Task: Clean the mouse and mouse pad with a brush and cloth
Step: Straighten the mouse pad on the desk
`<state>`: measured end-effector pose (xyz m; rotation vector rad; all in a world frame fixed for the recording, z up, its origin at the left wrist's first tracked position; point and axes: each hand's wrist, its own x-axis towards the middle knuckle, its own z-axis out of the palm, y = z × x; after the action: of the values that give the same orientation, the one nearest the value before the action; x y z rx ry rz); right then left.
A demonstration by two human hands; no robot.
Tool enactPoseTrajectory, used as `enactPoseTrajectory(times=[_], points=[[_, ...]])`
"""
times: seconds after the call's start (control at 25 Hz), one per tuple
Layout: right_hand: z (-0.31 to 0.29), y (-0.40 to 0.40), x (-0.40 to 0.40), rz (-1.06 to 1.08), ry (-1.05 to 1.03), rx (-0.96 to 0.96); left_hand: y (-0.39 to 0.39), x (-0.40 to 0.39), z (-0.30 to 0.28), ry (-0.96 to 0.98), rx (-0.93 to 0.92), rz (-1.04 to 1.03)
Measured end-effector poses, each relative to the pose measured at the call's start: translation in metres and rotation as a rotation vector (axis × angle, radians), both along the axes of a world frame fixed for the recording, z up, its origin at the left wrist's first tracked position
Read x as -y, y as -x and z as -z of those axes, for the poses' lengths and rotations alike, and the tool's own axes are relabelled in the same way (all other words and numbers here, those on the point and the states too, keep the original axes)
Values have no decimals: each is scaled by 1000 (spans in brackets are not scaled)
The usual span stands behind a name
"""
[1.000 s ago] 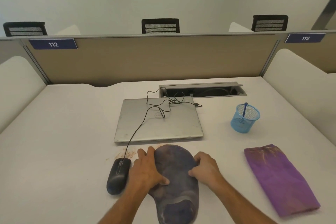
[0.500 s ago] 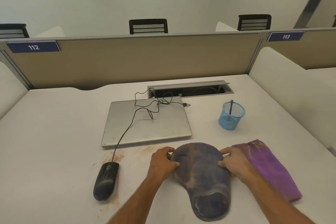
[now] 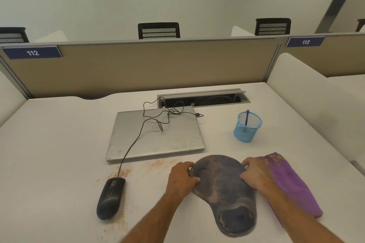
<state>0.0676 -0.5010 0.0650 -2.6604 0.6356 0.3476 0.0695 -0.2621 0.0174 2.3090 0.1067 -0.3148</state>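
Mouse pad (image 3: 223, 183) lies between both hands; left fingers (image 3: 189, 165) and right fingers (image 3: 245, 162) pinch its edges.

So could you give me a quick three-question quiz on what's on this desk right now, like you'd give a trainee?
1. True or false: both hands grip the mouse pad.
2. What lies under the right hand? A) purple cloth B) laptop C) mouse
3. Fill in: the brush stands in a blue mesh ____.

Key
1. True: the left hand grips one side edge and the right hand the other.
2. A
3. cup
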Motion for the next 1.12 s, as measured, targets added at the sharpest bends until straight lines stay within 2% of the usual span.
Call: enactPoseTrajectory(times=[0.12,0.24,0.48,0.76,0.84,0.92,1.04,1.12], points=[[-11,4,-8,-96,232,-33,0,-3,1,-112,20,65],[-16,4,-19,-147,230,33,5,-12,-2,-180,110,138],[-13,-1,-100,-242,-24,344,4,-68,-27,-212,368,57],[-7,3,-252,-486,-238,465,6,-189,-29,-197,508,-209],[-3,11,-287,-559,-265,493,13,-222,-20,-234,455,-267],[3,20,-314,-621,-256,502,23,-249,-8,-350,312,-270],[15,34,-342,-696,-221,417,41,-277,15,-521,81,-216],[23,43,-354,-760,-182,345,49,-284,23,-589,42,-182]])
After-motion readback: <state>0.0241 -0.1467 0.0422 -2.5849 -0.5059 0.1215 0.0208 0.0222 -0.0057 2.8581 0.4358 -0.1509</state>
